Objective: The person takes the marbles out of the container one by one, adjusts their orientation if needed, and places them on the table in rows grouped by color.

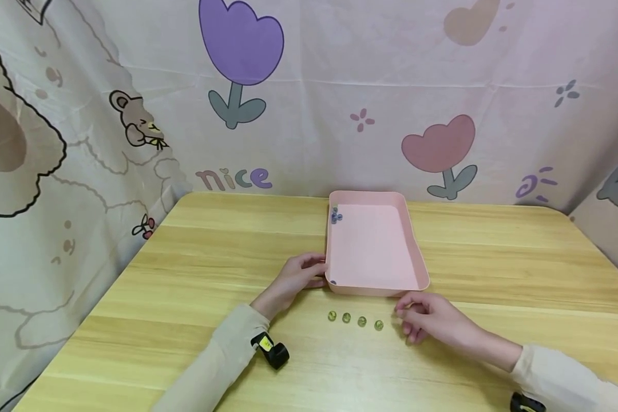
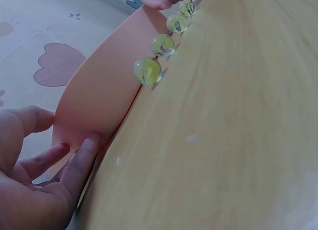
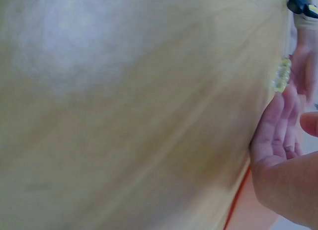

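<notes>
A pink rectangular tray lies on the table, with a few small dark-blue marbles along its far left side. Another dark marble sits in its near left corner. My left hand touches the outside of the tray at that corner; in the left wrist view its fingers rest against the pink wall. Several clear marbles with yellow-green swirls form a row in front of the tray. Just right of the row is my right hand, loosely bent by the tray's near right corner, with nothing visible in it.
The wooden table reaches back to a printed cloth with flowers and bears. More of that cloth hangs along the left and right sides. A small black wrist camera is strapped over the left sleeve.
</notes>
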Available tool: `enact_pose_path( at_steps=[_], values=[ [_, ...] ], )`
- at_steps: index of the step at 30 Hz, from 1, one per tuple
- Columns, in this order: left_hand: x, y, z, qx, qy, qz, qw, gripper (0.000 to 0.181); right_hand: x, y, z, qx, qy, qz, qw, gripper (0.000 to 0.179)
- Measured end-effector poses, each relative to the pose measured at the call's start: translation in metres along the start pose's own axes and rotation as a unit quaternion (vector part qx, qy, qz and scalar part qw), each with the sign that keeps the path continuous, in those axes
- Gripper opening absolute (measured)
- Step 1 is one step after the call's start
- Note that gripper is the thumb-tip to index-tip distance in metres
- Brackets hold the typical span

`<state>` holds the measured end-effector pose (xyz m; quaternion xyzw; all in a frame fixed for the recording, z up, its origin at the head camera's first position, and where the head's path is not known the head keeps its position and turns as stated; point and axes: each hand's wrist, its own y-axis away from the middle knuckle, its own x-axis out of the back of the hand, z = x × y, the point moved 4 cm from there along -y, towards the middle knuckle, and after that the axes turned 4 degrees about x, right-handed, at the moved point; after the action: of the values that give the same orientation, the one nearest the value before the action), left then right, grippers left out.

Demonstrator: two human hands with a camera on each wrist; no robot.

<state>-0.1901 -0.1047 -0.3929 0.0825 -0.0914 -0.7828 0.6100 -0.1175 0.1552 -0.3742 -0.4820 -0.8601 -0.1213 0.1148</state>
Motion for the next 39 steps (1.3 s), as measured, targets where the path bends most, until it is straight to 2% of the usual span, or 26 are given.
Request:
enact_pose_path(
  at_steps=[9, 14, 18, 21, 29, 39],
  values=[
    [0.000, -0.002, -0.001, 0.002, -0.003, -0.004, 1.0000, 0.038, 0.012, 0.006, -0.020, 0.037, 0.033, 0.032, 0.9983, 0.026],
    [0.001, -0.002, -0.001, -0.003, -0.002, -0.004, 1.0000, 0.037, 0.018, 0.003, -0.029, 0.038, 0.067, 0.042, 0.9962, 0.027],
    [0.001, -0.002, -0.001, -0.005, 0.003, -0.005, 1.0000, 0.036, 0.020, -0.001, -0.038, 0.060, 0.087, 0.055, 0.9929, 0.027],
    [0.001, -0.003, -0.001, -0.007, 0.007, -0.005, 0.9999, 0.035, 0.023, -0.006, -0.044, 0.074, 0.098, 0.065, 0.9903, 0.028],
    [0.000, 0.000, -0.001, -0.005, 0.002, -0.005, 1.0000, 0.036, 0.033, -0.027, -0.053, 0.080, 0.111, 0.084, 0.9870, 0.033],
    [0.001, -0.001, 0.000, -0.013, -0.001, -0.007, 0.9999, 0.036, 0.039, -0.052, -0.061, 0.086, 0.086, 0.084, 0.9890, 0.038]
  ],
)
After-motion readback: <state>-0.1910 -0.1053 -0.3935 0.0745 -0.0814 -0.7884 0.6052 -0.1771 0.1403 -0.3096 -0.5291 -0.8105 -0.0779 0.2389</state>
